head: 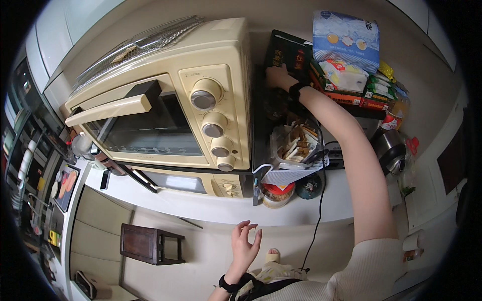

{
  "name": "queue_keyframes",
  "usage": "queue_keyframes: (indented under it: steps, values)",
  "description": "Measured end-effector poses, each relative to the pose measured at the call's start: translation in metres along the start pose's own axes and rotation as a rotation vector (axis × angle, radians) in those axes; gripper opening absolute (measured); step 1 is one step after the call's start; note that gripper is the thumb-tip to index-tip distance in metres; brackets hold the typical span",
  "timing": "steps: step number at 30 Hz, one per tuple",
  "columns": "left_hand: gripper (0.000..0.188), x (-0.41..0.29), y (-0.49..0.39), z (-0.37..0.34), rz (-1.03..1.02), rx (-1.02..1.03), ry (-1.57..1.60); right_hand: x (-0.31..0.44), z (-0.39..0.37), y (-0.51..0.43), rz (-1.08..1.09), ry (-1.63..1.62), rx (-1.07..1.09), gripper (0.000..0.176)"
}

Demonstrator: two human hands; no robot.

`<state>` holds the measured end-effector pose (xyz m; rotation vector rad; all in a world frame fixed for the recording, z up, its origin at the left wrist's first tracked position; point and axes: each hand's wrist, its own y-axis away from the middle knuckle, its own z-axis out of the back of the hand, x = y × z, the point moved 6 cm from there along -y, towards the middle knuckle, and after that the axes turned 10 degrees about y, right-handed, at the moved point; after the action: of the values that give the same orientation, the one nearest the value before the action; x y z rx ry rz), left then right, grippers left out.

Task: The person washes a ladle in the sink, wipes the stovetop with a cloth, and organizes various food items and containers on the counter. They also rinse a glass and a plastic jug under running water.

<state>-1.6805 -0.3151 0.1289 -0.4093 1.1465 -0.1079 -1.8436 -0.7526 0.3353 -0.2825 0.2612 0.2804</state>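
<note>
My right hand reaches up beside the toaster oven and touches the lower front of a dark green packet; its fingertips are partly hidden, so a grip cannot be told. Below it a clear plastic container holds small sachets. To the right, a tissue pack lies on food boxes, in front of a blue and white bag. My left hand hangs above the floor in front of the counter, its fingers curled apart around nothing. The cream toaster oven has its glass door closed.
A wire rack lies on the oven. Under the shelf stand a microwave, a red-lidded jar and a dark round container. A steel kettle stands at right. A black cable hangs down. A wooden stool stands on the floor.
</note>
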Motion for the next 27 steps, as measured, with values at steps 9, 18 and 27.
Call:
queue_keyframes:
  steps: [9, 18, 27]
  values:
    - [0.019, 0.004, 0.002, -0.006, 0.010, 0.051, 0.008, -0.037, 0.080, 0.025, -0.042, -0.006, -0.162, 0.036]
    - [0.019, 0.009, 0.005, -0.015, 0.017, 0.084, 0.004, -0.052, 0.131, 0.127, 0.095, -0.380, -0.299, 0.037]
    - [0.019, 0.006, 0.009, -0.026, 0.021, 0.136, -0.001, -0.038, 0.061, 0.146, 0.143, -0.368, -0.128, 0.039]
